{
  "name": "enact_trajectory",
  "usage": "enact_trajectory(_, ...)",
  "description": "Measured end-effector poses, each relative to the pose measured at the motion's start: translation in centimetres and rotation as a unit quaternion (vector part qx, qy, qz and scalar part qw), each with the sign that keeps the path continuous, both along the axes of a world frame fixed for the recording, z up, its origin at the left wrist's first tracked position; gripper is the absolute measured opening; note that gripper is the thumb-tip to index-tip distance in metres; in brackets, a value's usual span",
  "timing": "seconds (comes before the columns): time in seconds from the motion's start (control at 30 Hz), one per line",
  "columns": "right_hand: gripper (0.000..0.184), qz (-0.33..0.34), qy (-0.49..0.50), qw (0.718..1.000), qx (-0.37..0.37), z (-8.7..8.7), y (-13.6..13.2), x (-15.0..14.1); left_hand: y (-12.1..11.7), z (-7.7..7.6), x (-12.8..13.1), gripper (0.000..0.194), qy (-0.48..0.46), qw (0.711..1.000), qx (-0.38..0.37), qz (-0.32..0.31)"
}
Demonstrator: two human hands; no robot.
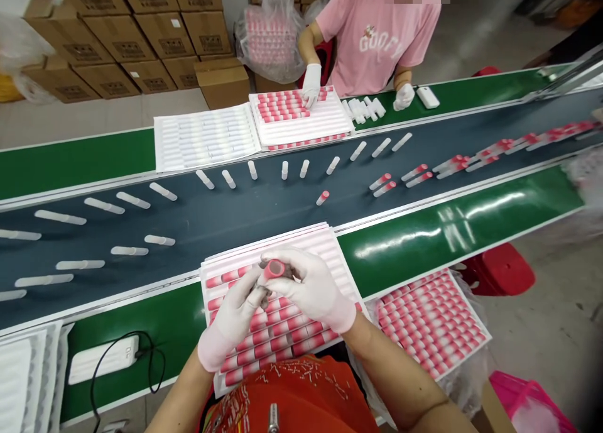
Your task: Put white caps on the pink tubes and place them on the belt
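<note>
My left hand (235, 317) and my right hand (315, 287) both wear white gloves with darkened fingertips. Between them they grip a red-and-white tube (274, 269), its round red end tipped up toward me. The fingers of both hands are closed around it, and its lower part is hidden. Just beneath lies a white ribbed tray (311, 239) with rows of red-and-white tubes (257, 356) in its grooves. The tray's upper grooves on the right are bare. Beyond the tray, a single red-and-white tube (323, 198) stands on the dark conveyor belt (245, 216).
White tubes (129, 251) and more red-topped tubes (419, 175) stand along the belt. Opposite, a co-worker's gloved hand (311, 86) touches a partly filled tray (301, 129). A white device with a black cable (104, 359) lies left; another filled tray (431, 320) sits lower right.
</note>
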State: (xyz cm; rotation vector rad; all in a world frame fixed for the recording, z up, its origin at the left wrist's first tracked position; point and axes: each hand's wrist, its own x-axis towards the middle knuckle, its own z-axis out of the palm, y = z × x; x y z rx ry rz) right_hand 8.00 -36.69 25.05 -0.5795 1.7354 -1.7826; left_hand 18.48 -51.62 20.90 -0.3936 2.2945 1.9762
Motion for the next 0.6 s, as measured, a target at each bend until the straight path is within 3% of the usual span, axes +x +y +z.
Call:
enact_trajectory(0.17, 0.009, -0.036, 0.014, 0.999, 0.018, 0.7, -0.4, 1.5, 1.1, 0.1, -0.3, 0.039, 0.011, 0.999, 0.011, 0.038)
enact_trajectory(0.27, 0.012, -0.059, 0.019, 0.998, 0.030, -0.7, 0.2, 0.4, 1.3, -2.0, -1.1, 0.048, 0.015, 0.999, 0.036, 0.036)
enact_trajectory(0.37, 0.029, -0.233, 0.023, 0.970, 0.061, -4.6, 2.2, -4.7, 1.0, -5.9, -1.9, 0.066, 0.028, 0.997, -0.054, 0.039)
enact_trajectory(0.47, 0.041, -0.419, 0.036, 0.901, 0.107, -10.1, 4.9, -12.2, 0.9, -10.0, -1.7, 0.042, 0.047, 0.978, -0.203, 0.000)
enact_trajectory(0.53, 0.040, -0.427, 0.038, 0.890, 0.157, -13.6, 6.0, -16.6, 1.3, -11.7, -1.3, 0.036, 0.064, 0.963, -0.252, -0.076)
enact_trajectory(0.6, 0.036, -0.411, 0.036, 0.891, 0.190, -16.6, 6.3, -19.5, 2.1, -12.5, -1.1, 0.043, 0.071, 0.945, -0.282, -0.147)
